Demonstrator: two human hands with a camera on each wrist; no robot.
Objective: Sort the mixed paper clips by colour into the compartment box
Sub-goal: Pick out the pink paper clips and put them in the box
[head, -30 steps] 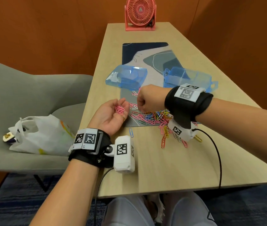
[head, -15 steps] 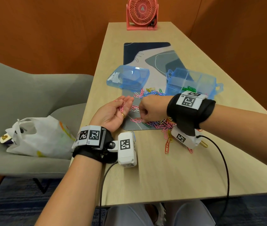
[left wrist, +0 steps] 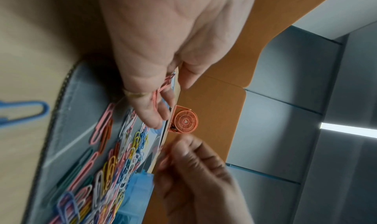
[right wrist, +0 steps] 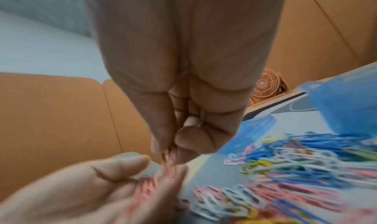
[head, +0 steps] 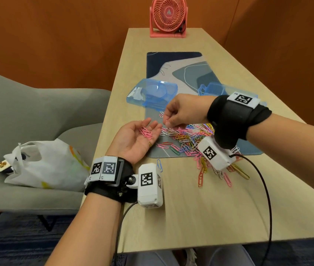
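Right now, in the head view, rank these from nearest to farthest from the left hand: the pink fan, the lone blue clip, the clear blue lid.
1. lone blue clip, on bare table beside the left hand's wrist.
2. clear blue lid, beyond the fingertips, partly on the mat.
3. pink fan, at the table's far end.

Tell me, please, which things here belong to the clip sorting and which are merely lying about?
Job: mixed clips; pink clips in left hand; right hand pinching a pink clip; compartment box; lid.
Idle: fan; plastic bag; chair; mat.
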